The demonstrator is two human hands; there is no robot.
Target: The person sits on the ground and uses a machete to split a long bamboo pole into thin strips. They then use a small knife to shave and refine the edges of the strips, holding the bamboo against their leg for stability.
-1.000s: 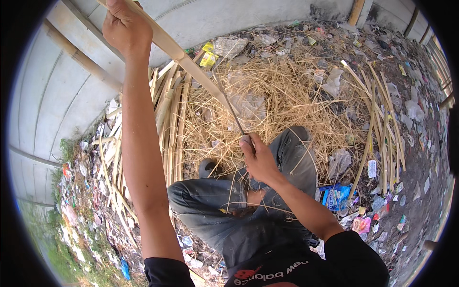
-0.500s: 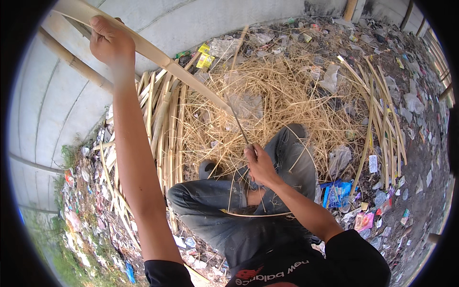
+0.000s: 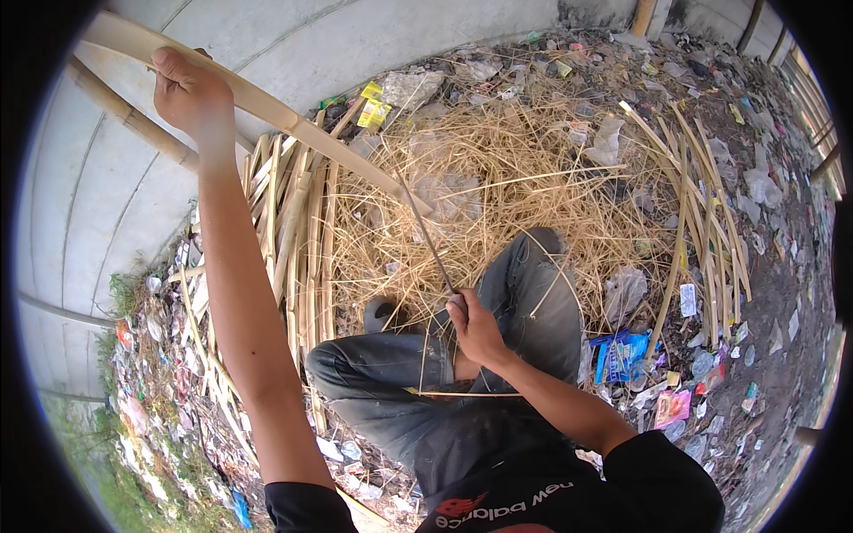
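My left hand (image 3: 191,93) is closed around a long, pale split-bamboo strip (image 3: 306,133), held up at the upper left and slanting down toward the middle. In my right hand (image 3: 478,330), in front of my lap, is the grip of a knife with a long, narrow, dark blade (image 3: 426,233). The blade points up and left, and its far part lies against the strip near the lower end. My fingers hide the knife's handle. Beyond my crossed legs (image 3: 382,373) spreads a heap of thin bamboo shavings (image 3: 506,169).
Several split-bamboo strips (image 3: 302,231) lie left of the heap, with another bundle (image 3: 711,213) on its right. A bamboo pole (image 3: 133,115) runs along the pale wall (image 3: 80,204). Litter covers the ground, including a blue wrapper (image 3: 622,357) by my right knee.
Both hands have shifted slightly left, and my right hand has turned. The knife's blade now crosses the strip farther from its lower end. A thin sliver now stretches rightward over the heap.
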